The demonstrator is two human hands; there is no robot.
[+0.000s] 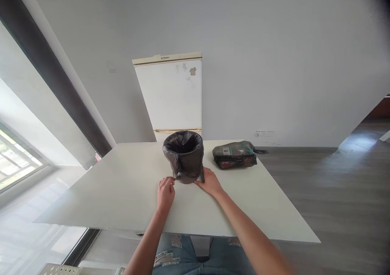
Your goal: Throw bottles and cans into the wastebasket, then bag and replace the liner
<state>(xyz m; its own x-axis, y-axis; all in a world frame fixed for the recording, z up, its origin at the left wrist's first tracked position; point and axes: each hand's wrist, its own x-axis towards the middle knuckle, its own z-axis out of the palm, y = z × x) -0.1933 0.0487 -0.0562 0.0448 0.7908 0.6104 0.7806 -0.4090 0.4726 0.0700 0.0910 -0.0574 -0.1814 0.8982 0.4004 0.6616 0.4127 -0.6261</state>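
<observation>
A small trash can stands upright on the white table, its dark base [187, 180] showing below a black trash bag [189, 163]. The bag lines the can and is folded down over the rim and outer wall. At the lower left edge of the bag, my left hand [166, 191] is closed, pinching the bag's hem. My right hand [211, 181] lies against the lower right side of the can, with the thumb near the base and the fingers partly hidden behind it. Whether it grips the bag's edge or only the can is hard to make out.
The white table [134, 202] ends close to my legs. To the right of the can lies a knotted dark plastic bag [234, 155] with packages inside. Beyond the table stands a white refrigerator [173, 96] against the grey wall. A window [18, 157] is at the left.
</observation>
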